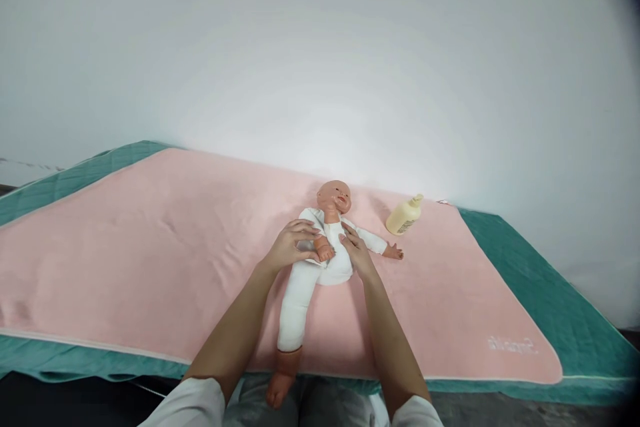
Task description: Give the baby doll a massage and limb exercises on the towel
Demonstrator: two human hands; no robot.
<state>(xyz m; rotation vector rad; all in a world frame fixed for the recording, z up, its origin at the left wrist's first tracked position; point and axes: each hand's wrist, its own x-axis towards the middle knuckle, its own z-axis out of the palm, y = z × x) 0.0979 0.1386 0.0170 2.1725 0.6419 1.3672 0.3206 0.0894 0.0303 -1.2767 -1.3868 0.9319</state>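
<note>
Lying on its back across the pink blanket (165, 260), the baby doll (340, 270) has both of the person's hands on its trunk. The left hand (293, 245) is at the side of the bent arm, its thumb and fingers parted around the doll's small fist (324, 249); whether they press on it, I cannot tell. The right hand (357, 250) is loosely spread along the opposite side of the chest, not closed around anything. White cloth wraps the trunk and limbs, so the body is probably soft, floppy and fairly light, while the bare head (331, 196), fists and feet look like firm, smooth plastic or vinyl that may feel slicker under the fingers. Judging by that, both palms under the trunk would make the surest hold, with some support at the neck, since the stiffer head could tip if only the middle were lifted. The cloth-covered leg (296, 303) seems a poor handle: it would likely swing, and its foot (281, 383) already hangs past the blanket's near edge. A second leg is not visible. Just beyond the doll's outstretched arm (373, 240) stands a pale yellow pump bottle (401, 218), apart from it, and outward from the doll past the blanket shows the green bed cover (537, 280).
</note>
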